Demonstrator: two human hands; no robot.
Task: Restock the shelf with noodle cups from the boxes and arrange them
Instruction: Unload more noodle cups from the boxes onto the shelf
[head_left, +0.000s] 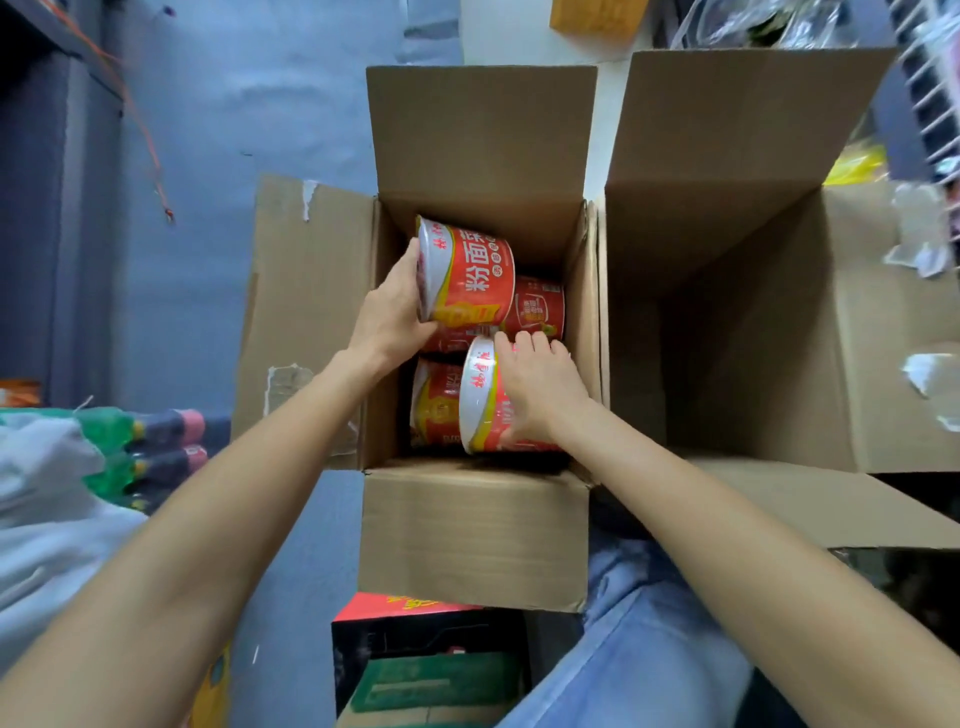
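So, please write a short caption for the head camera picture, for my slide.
Both hands lift red noodle cups from the open cardboard box: left hand grips one, right hand grips another.

Two bare hands reach into an open cardboard box (475, 535). The left hand (389, 312) holds a red noodle cup (470, 273) on its side. The right hand (540, 387) grips another red cup (480, 400). More cups (540, 306) lie below. A second open box (753, 249) stands just beside it.
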